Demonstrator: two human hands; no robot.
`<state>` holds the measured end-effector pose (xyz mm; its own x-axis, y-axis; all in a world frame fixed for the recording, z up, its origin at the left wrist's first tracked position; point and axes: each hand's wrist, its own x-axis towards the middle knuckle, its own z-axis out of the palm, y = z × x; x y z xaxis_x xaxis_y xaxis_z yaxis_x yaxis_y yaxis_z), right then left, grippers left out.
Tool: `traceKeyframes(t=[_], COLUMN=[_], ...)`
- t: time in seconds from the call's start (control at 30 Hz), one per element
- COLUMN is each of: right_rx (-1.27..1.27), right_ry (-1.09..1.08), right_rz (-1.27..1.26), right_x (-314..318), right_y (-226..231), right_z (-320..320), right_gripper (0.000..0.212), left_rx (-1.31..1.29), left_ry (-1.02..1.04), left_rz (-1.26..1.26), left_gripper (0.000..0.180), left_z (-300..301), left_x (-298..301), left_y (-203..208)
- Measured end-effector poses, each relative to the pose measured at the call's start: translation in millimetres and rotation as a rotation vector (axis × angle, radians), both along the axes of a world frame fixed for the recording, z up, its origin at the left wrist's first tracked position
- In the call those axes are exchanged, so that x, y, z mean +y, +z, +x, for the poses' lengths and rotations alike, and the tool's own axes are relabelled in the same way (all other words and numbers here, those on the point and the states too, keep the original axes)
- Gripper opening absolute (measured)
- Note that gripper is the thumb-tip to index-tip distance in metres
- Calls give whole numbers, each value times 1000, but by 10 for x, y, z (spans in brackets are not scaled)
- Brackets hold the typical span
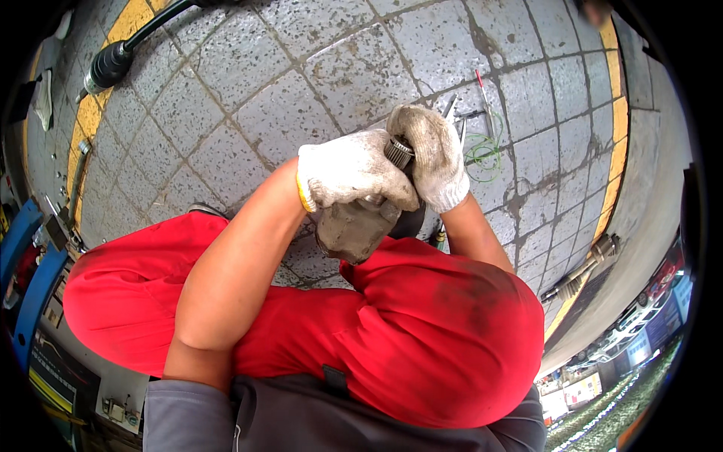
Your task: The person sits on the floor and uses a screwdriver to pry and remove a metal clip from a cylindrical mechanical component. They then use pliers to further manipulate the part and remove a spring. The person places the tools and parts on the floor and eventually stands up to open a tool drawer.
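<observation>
- The left hand (350,169), in a white work glove, grips a grimy metal joint housing (352,230) at frame centre.
- The right hand (433,154), gloved too, wraps its splined shaft end (399,152).
- Red trouser legs (422,331) fill the lower frame.
- A black drive shaft (120,53) lies upper left on the grey tiled floor (241,98).

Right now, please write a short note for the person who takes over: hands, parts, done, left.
Left hand, gloved, grips the grey joint housing above the red-trousered knees. Right hand, gloved, wraps the splined shaft end. Thin rods and green wire lie on the tiled floor ahead; another axle shaft lies at right. The joint is off the floor, held in both hands. What is left cannot be told.
</observation>
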<state>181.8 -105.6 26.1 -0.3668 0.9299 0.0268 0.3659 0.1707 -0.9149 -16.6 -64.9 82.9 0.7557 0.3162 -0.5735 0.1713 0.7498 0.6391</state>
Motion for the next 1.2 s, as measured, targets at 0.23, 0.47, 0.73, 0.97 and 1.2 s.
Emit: traceKeyframes(t=[0.23, 0.47, 0.73, 0.97, 1.2], right_rx=[-13, -11, 117, 33, 20], right_ry=[-122, -151, -50, 35, -191], right_rz=[-39, 210, -27, -389, -430], right_x=[45, 139, 299, 358, 217], right_y=[-44, 14, 290, 538, 479], right_z=[0, -59, -77, 85, -10], right_gripper=[21, 16, 22, 29, 28], left_rx=[430, 317, 110, 408, 643], left_ry=[-190, -152, -134, -345, -284], left_rz=[265, 236, -8, 240, 553], left_gripper=[37, 38, 32, 33, 43], left_z=[124, 112, -96, -45, 90], left_x=[93, 125, 128, 325, 252], left_y=[29, 96, 0, 107, 148])
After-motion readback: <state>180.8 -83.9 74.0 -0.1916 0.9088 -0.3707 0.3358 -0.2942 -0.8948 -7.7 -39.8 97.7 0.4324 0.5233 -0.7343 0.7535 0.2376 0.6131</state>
